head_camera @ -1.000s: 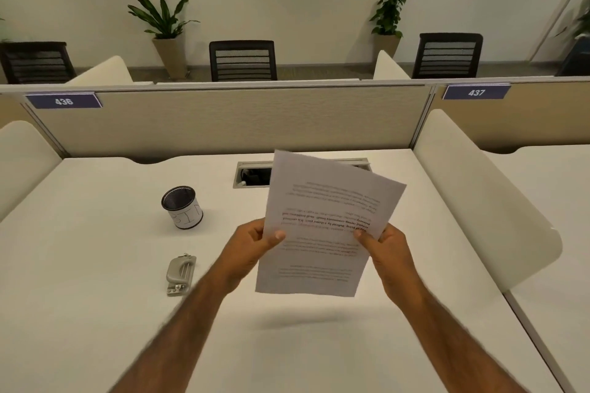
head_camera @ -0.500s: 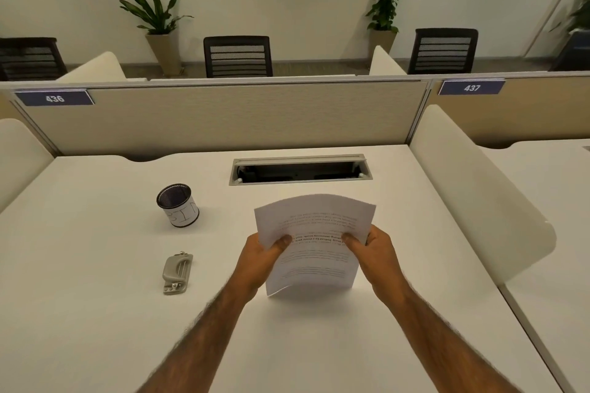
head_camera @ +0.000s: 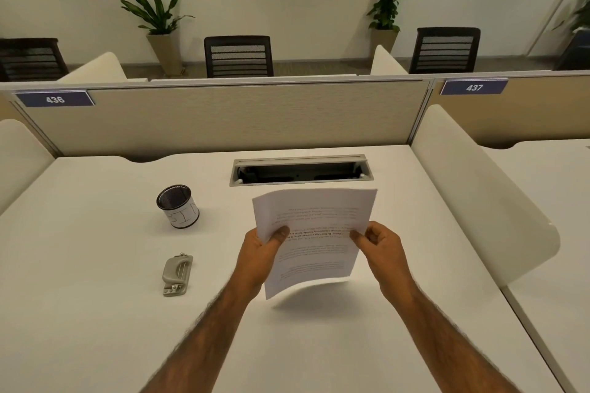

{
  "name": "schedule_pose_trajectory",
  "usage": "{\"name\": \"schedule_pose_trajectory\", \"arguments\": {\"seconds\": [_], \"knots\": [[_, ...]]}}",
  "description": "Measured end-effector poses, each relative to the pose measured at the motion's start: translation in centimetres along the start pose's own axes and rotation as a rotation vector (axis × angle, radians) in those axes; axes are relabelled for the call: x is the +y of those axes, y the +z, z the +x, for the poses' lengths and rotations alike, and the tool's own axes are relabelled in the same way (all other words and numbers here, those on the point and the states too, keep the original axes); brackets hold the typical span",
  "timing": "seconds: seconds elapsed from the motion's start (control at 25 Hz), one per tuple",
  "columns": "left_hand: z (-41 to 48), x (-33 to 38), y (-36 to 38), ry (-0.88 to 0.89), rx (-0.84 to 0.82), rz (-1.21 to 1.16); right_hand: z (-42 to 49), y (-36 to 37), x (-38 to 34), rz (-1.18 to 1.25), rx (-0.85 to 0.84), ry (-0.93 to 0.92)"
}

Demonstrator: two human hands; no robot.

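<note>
A printed white sheet of paper (head_camera: 314,233) hangs above the white desk (head_camera: 95,313), its text upside down to me and its lower edge lifted off the surface. My left hand (head_camera: 260,254) pinches its left edge with the thumb on top. On the opposite edge, my right hand (head_camera: 383,249) pinches the sheet the same way. A grey metal hole punch (head_camera: 176,274) lies on the desk to the left of my left hand. Behind the punch stands a black mesh pen cup (head_camera: 178,206) with a white paper label.
A cable slot (head_camera: 301,171) opens in the desk just beyond the paper. A beige partition (head_camera: 223,115) closes the far side, and a cream side divider (head_camera: 479,195) bounds the right. Black chairs and potted plants stand behind the partition.
The sheet came down from a raised, tilted position toward the desk, dipped lowest half a second ago, and now sits a little higher and flatter. Both hands kept their pinch.
</note>
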State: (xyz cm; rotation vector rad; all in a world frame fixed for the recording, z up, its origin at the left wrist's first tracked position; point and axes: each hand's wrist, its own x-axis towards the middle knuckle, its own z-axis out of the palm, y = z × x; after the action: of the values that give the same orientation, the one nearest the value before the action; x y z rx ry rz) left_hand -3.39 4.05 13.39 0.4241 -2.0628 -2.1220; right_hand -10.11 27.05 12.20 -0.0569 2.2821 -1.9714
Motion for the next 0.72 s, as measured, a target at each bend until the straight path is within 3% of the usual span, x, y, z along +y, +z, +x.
{"name": "schedule_pose_trajectory", "arguments": {"seconds": [0.12, 0.28, 0.44, 0.56, 0.72], "knots": [[0.3, 1.8, -0.2, 0.066, 0.029, -0.171, -0.6, -0.5, 1.1, 0.132, 0.134, 0.082], [0.6, 3.2, 0.8, 0.136, 0.027, -0.397, -2.9, 1.5, 3.0, 0.394, 0.179, 0.27], [0.3, 3.4, 1.3, 0.119, -0.019, -0.563, -2.6, 1.8, 2.5, 0.743, 0.009, 0.313], [0.1, 2.5, 0.3, 0.09, -0.019, -0.591, -1.8, 0.6, 1.6, 0.751, -0.049, 0.193], [0.7, 2.1, -5.3, 0.061, -0.064, -0.459, -0.5, -1.9, 0.6, 0.539, 0.035, 0.07]]}}
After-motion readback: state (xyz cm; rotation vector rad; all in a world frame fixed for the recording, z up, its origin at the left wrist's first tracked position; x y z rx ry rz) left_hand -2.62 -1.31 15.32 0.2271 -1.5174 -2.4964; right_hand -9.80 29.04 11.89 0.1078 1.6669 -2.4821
